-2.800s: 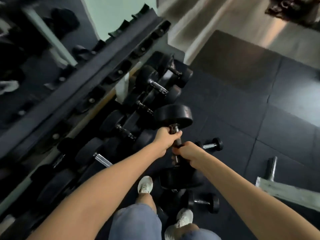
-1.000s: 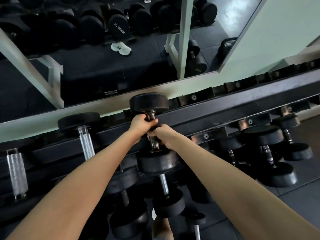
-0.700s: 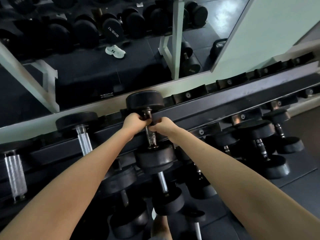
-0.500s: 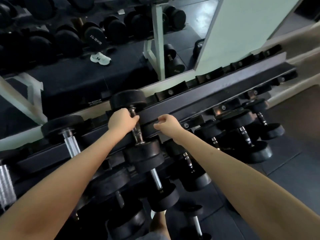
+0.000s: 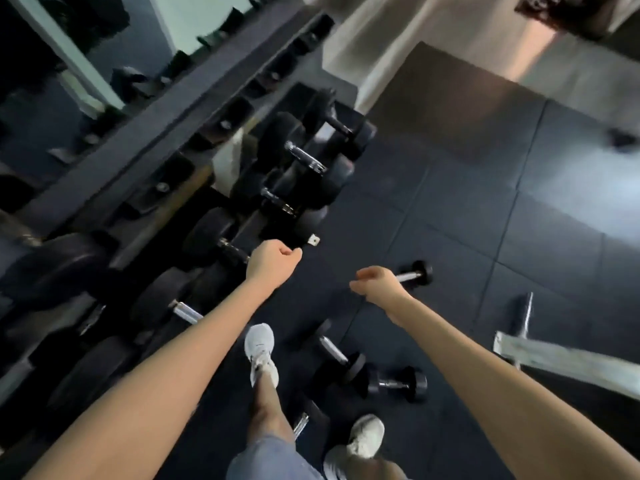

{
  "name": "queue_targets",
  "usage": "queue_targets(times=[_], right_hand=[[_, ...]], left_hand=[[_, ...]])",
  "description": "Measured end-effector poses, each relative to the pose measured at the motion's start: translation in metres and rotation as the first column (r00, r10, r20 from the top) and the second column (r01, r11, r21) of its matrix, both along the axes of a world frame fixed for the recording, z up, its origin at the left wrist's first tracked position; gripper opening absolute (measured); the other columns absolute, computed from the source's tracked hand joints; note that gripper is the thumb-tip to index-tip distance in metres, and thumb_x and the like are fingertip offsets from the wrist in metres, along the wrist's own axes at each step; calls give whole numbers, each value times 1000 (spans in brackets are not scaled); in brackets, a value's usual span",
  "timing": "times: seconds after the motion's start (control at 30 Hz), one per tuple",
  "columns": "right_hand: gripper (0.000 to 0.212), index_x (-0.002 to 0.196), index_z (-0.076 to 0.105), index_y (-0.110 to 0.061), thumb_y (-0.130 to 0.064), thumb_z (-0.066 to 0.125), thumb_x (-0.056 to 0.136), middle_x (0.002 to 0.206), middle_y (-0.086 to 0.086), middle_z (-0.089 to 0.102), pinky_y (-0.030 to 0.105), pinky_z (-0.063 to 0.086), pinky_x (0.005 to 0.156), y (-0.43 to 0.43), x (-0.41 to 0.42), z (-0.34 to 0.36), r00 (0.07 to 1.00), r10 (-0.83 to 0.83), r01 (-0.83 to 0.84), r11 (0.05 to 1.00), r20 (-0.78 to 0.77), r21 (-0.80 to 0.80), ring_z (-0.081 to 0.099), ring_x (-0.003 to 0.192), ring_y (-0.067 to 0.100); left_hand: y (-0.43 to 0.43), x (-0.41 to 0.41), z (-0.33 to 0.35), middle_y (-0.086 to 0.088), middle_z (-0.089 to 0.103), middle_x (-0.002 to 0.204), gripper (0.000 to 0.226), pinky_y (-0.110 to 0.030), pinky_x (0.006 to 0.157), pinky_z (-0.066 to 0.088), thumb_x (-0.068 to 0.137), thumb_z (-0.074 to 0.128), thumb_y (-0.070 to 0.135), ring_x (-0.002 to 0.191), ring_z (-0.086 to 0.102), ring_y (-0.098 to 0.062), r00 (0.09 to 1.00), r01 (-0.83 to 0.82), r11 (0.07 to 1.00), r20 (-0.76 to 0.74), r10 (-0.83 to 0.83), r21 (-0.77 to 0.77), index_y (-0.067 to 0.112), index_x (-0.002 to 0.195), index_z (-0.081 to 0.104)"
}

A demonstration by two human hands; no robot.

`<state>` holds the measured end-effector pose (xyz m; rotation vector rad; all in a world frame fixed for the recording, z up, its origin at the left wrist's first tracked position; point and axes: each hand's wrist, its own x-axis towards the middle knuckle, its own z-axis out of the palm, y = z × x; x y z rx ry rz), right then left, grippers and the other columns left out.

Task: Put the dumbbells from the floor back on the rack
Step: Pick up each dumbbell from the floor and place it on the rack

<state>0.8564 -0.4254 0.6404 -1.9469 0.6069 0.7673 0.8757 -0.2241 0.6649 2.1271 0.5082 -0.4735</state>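
Both my hands hold nothing. My left hand (image 5: 273,261) hovers as a curled fist beside the lower tier of the dumbbell rack (image 5: 173,133), which carries several black dumbbells (image 5: 304,157). My right hand (image 5: 375,284), fingers also curled, is over the floor. A small dumbbell (image 5: 414,273) lies on the floor, half hidden behind that hand. Closer to me on the floor are a chrome-handled dumbbell (image 5: 337,351) and another small dumbbell (image 5: 398,384). One more handle (image 5: 300,422) shows between my legs.
My white shoes (image 5: 259,348) (image 5: 367,436) stand on the dark rubber floor tiles (image 5: 485,209). A pale bench frame (image 5: 554,358) with a metal bar (image 5: 526,313) lies at the right. A mirror (image 5: 41,81) backs the rack.
The large dumbbell I carried up with both hands now sits on the top rail and both hands have let go. My view has swung down and right to the floor.
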Motion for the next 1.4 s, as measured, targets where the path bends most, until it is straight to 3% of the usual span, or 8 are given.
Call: queue_targets(times=[0.27,0.37,0.67,0.8,1.0,1.17,1.3,1.4], right_hand=[[46,127,54,-4,-17,67,85,121,11,61,33,47,90,-112,-115,-98,972,-140,135,990,-187,-37,59,111,27],[48,127,54,-2,-16,68,84,111,12,65,38,47,95,-116,-144,-145,955,-178,173,984,-239,-42,61,99,24],[51,131,50,-9,-29,63,87,127,7,61,35,43,102,-75,-156,-325,933,-178,161,984,-314,-80,56,119,23],[47,130,49,-8,-31,58,91,124,7,61,29,41,91,-64,-141,-417,952,-98,54,986,-291,-157,55,118,25],[45,125,51,-7,-34,58,90,123,10,61,33,44,86,-66,-117,-562,949,101,-168,964,-299,-205,58,113,29],[51,123,49,-6,-41,61,87,125,12,59,35,44,88,-59,-92,-658,850,407,-471,872,-334,-136,57,113,32],[42,104,61,-11,-47,65,83,95,5,65,31,43,74,-63,-79,-696,731,511,-520,846,-453,116,62,87,24],[31,91,61,-12,-42,67,83,74,-1,65,34,50,72,-68,-82,-707,765,440,-378,898,-471,225,60,69,17]], left_hand=[[-106,-80,-117,-13,58,74,31,-41,74,56,88,58,28,68,56,-26,947,-46,994,-322,10,-104,14,62,51],[-110,-103,-171,-10,59,72,27,-41,75,57,89,57,29,70,57,-24,909,-71,995,-415,35,-72,12,68,55],[-98,-135,-363,-13,58,94,27,-34,74,54,94,52,28,86,58,-24,793,-218,973,-595,135,-70,10,74,55],[-106,-136,-455,-11,57,107,41,-35,86,52,95,51,30,98,57,-22,755,-342,929,-630,182,-141,-1,122,52],[-134,-126,-595,-3,56,95,53,-32,89,48,92,51,40,98,57,-21,678,-506,850,-676,288,-145,5,131,48],[-150,-120,-686,-3,52,136,60,-38,110,37,92,48,48,127,49,-26,656,-510,853,-692,303,-110,10,139,41],[-158,-116,-711,-5,58,128,40,-40,108,40,93,50,39,118,56,-26,628,-663,727,-663,408,-180,13,124,48],[-158,-113,-714,-10,66,106,10,-45,103,45,96,49,29,104,61,-27,580,-755,607,-685,441,-249,19,93,50]])
